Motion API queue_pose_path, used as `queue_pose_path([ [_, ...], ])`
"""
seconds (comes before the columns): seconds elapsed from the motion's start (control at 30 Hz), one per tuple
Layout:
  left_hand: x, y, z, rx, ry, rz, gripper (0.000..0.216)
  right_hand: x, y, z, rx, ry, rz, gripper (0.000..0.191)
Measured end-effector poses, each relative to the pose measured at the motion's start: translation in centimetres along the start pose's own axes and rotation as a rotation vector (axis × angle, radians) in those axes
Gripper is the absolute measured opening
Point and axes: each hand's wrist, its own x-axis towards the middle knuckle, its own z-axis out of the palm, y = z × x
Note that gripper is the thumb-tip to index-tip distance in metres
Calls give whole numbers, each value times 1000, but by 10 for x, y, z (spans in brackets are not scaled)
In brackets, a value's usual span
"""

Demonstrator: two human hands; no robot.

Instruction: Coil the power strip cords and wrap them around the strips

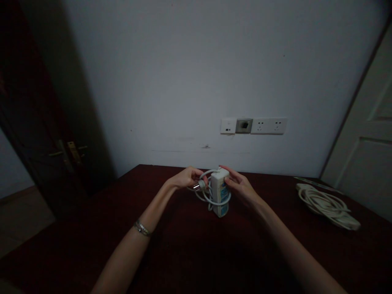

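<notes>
A white power strip (219, 192) with blue markings stands upright on end above a dark red table (183, 245), its white cable (206, 197) looped around it. My right hand (240, 185) grips the strip's upper right side with fingers closed on it. My left hand (185, 178) pinches the cable's plug (199, 185) just left of the strip. A bracelet sits on my left wrist.
A second coiled white extension cord (326, 204) lies at the table's right side. Wall sockets (253, 125) are set in the white wall behind. A dark door with a brass handle (69, 152) is at left, a white door (364, 155) at right.
</notes>
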Motion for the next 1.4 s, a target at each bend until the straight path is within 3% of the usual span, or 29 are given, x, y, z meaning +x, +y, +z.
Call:
queue_pose_path([
  [0.1, 3, -2, 6, -79, 15, 38, 28, 0, 1, -6, -2, 44, -2, 54],
  [0.23, 11, -6, 11, -178, 194, 108, 45, 1, -1, -7, -14, 115, -11, 57],
  [0.33, 15, -10, 13, -143, 257, 149, 44, 2, -3, -6, -37, 144, -10, 57],
  [0.43, 19, -13, 15, -27, 244, 216, 43, 2, -4, -7, -42, 152, -5, 55],
  [0.57, 21, -15, 20, 294, 353, 277, 44, 2, -5, -7, -31, 175, 4, 52],
  [0.73, 19, -20, 22, 579, 466, 179, 28, 4, -3, -9, -44, 223, -8, 49],
  [0.83, 20, -26, 19, 626, 560, 95, 22, 5, -2, -12, -46, 290, -32, 51],
  [0.93, 23, -33, 12, 482, 589, 56, 21, 5, -2, -18, -89, 371, -39, 54],
  [1.03, 24, -35, 4, 159, 506, 1, 23, 6, -6, -28, -181, 426, -38, 55],
  [1.13, 21, -30, -2, -61, 424, -11, 28, 7, -9, -40, -322, 449, -25, 45],
  [1.23, 17, -23, -2, -160, 430, 54, 32, 6, -10, -49, -394, 509, 23, 35],
  [1.4, 14, -16, 0, -287, 379, 77, 31, 3, -12, -52, -83, 679, 102, 29],
])
